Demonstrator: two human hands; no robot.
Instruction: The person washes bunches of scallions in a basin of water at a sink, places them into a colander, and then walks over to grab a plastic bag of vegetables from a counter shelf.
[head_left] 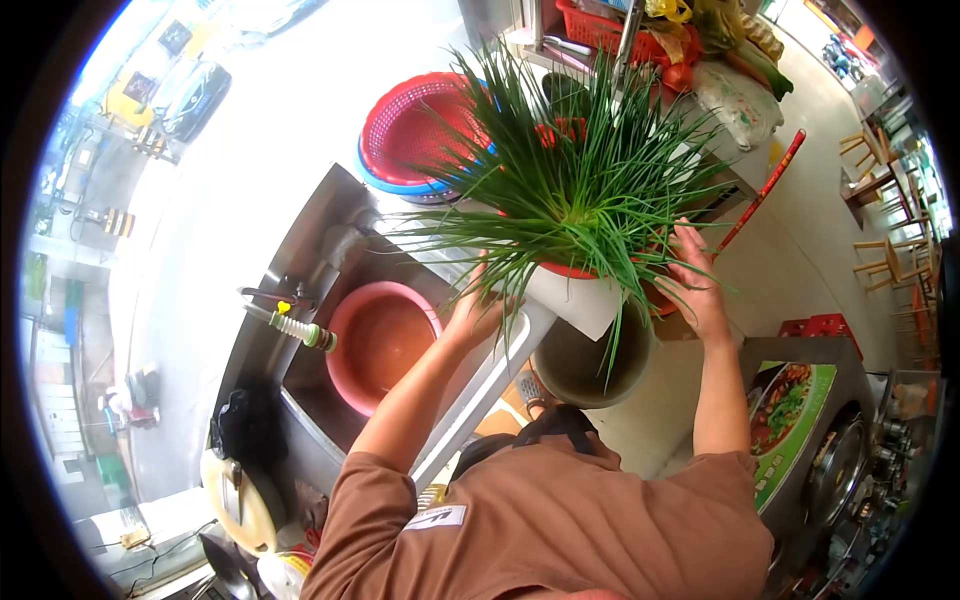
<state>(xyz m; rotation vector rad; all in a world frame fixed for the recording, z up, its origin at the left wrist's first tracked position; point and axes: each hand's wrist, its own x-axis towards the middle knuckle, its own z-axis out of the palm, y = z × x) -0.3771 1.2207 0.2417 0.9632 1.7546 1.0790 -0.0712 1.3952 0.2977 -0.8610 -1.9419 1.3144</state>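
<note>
A large spread of long green leaves, like chives (pixel 590 200), fans out over a red container (pixel 572 270) whose rim shows beneath them. My left hand (pixel 482 308) is at the near left side of the leaves, its fingertips partly covered by them. On the right side, my right hand (pixel 694 283) is raised with its fingers apart, touching or very close to the leaves and the container's right edge. Whether either hand bears the container's weight is not visible.
A pink basin (pixel 380 345) sits in the metal sink (pixel 300 375) at left, beside a tap hose (pixel 305 328). Red and blue colanders (pixel 412 130) stand behind. A dark bucket (pixel 600 365) is below the leaves. A red pole (pixel 762 192) leans at right, near a steel counter (pixel 800 350).
</note>
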